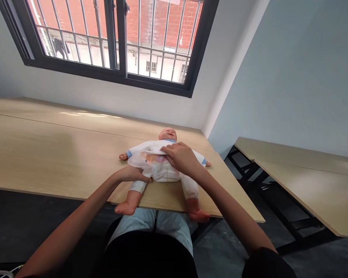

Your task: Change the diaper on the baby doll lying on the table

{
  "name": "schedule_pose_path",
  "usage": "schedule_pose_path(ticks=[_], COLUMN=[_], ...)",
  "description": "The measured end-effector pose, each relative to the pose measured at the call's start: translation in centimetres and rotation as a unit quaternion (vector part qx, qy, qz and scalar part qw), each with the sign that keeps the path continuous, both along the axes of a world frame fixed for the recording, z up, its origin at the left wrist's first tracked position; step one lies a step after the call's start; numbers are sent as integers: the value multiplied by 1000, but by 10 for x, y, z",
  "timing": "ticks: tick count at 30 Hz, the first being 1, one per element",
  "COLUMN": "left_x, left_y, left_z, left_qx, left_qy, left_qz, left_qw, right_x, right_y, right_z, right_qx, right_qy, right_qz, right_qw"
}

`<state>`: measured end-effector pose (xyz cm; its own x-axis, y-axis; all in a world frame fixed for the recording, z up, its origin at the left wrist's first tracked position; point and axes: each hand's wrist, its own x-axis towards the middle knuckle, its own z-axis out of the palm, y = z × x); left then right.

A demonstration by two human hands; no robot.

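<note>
A baby doll (pixel 168 134) lies on its back on the wooden table, head toward the window and feet over the near edge. It wears a white top (pixel 145 148) with blue cuffs and collar, and white trousers (pixel 166 173). My right hand (pixel 179 155) is closed on the top's lower front, over the doll's belly. At the doll's hip on the left side, my left hand (pixel 135 174) touches the clothing with its thumb and fingers apart, partly under the loose fabric. An orange and purple print shows between my hands.
The wooden table (pixel 46 154) extends far to the left. A second table (pixel 301 177) with black legs stands to the right, across a gap. Behind the doll are a white wall and a barred window (pixel 121 79). My legs are under the near table edge.
</note>
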<state>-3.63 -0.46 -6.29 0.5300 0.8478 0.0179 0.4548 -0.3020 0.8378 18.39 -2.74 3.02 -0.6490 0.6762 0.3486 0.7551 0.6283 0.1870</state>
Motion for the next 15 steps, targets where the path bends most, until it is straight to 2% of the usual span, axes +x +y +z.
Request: schedule_pose_path(ticks=[3,7,11,15], left_x=[10,25,38,41], left_y=[4,17,30,36], left_z=[-1,-8,-22,-31], left_qx=[24,58,65,70], left_qy=[-12,-117,-163,-163], left_qz=[10,56,122,172], left_qw=[1000,990,977,969], right_x=[0,19,45,60], right_y=[54,106,125,126], right_z=[-1,-31,-65,-85], right_qx=[-57,-154,-183,-159], right_qy=[36,179,247,284], right_qz=[8,-44,-90,-130], right_qw=[998,971,947,937])
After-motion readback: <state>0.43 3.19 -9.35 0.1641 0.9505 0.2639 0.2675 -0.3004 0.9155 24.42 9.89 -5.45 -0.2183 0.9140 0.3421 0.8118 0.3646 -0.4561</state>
